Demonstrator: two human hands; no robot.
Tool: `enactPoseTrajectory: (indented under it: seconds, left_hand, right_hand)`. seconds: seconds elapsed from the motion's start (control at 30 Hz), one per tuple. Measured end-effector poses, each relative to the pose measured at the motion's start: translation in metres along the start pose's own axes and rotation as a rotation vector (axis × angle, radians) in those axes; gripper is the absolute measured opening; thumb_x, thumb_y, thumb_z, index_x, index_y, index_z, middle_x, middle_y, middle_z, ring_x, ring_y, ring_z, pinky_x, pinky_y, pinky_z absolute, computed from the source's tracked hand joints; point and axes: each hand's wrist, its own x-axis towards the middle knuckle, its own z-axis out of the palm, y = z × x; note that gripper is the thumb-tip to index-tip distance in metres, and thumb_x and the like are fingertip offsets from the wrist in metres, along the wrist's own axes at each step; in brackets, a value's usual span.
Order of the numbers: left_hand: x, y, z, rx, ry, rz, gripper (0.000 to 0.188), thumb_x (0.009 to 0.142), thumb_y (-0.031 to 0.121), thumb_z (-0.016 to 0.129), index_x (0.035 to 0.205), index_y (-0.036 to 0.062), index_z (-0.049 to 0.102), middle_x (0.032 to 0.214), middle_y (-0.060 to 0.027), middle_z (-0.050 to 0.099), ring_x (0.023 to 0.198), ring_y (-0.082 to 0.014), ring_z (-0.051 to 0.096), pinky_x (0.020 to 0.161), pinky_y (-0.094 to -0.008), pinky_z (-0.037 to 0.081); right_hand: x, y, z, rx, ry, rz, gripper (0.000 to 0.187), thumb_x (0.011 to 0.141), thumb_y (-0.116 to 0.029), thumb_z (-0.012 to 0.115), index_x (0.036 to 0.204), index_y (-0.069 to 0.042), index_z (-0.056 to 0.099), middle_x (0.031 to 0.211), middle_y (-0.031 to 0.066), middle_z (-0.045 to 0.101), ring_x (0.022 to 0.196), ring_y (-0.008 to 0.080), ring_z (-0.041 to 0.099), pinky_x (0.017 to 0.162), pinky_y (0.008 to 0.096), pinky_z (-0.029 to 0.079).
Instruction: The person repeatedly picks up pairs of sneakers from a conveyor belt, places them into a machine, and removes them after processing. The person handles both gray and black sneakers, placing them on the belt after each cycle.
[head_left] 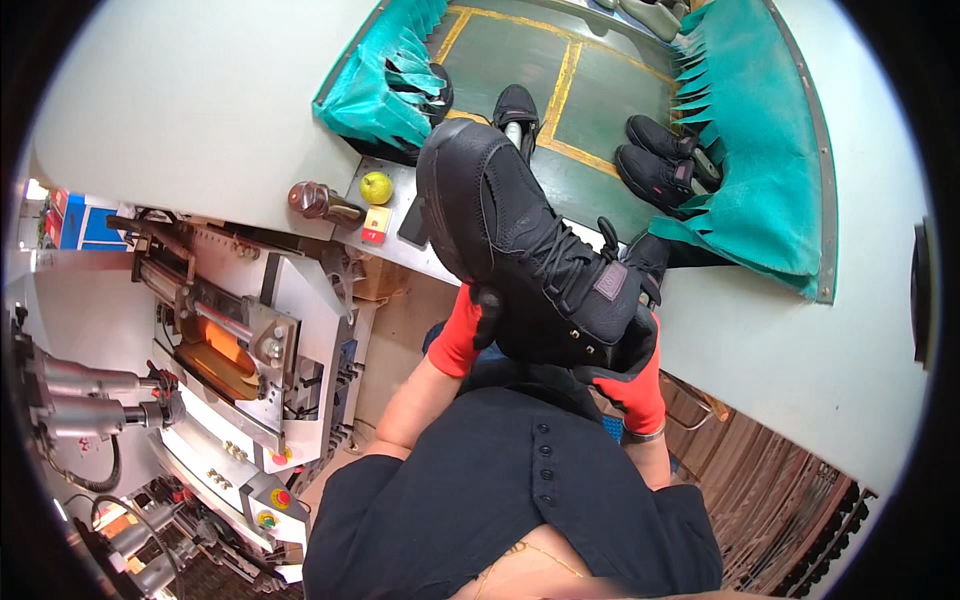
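A large black lace-up shoe point(520, 250) is held up close in front of me, its toe pointing to the upper left. Laces run up to a tongue with a small grey label, and metal eyelets show near the collar. My left hand point(468, 330), in a red glove with a black palm, is closed on the shoe's left side below the toe. At the heel end, my right hand point(635, 378), gloved the same way, grips the collar and heel. The shoe hides some fingers of both hands.
Ahead, a green conveyor belt point(615, 110) with yellow tape carries several black shoes point(660, 165) between teal strip curtains point(770, 150). A green fruit point(376, 187), a brown bottle point(322, 203), a small box point(376, 224) and a phone point(413, 225) lie on the ledge. A machine point(240, 350) stands left.
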Motion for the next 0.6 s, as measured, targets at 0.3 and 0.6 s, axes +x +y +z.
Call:
enactPoseTrajectory:
  seconds: [0.3,0.6]
  left_hand:
    - [0.109,-0.008,-0.002,-0.746,0.029,-0.322,0.09,0.102,0.063,0.053,0.162,-0.0003,0.029,0.159,-0.0232,0.044,0.147,-0.0344,0.044,0.119,-0.0503,0.043]
    - [0.211,0.058,0.006,-0.569,0.166,-0.558,0.059,0.111,0.04,0.047,0.152,-0.0026,0.044,0.136,-0.0234,0.061,0.121,-0.0334,0.063,0.101,-0.0466,0.057]
  right_hand:
    - [0.055,-0.032,-0.011,-0.441,-0.18,-0.139,0.096,0.064,-0.019,0.1,0.147,-0.007,0.055,0.163,0.0262,0.036,0.151,0.0466,0.038,0.121,0.0507,0.032]
    - [0.126,-0.044,-0.007,-0.5,-0.285,-0.181,0.053,0.07,-0.028,0.092,0.121,-0.017,0.078,0.161,0.0207,0.044,0.149,0.0523,0.036,0.123,0.061,0.027]
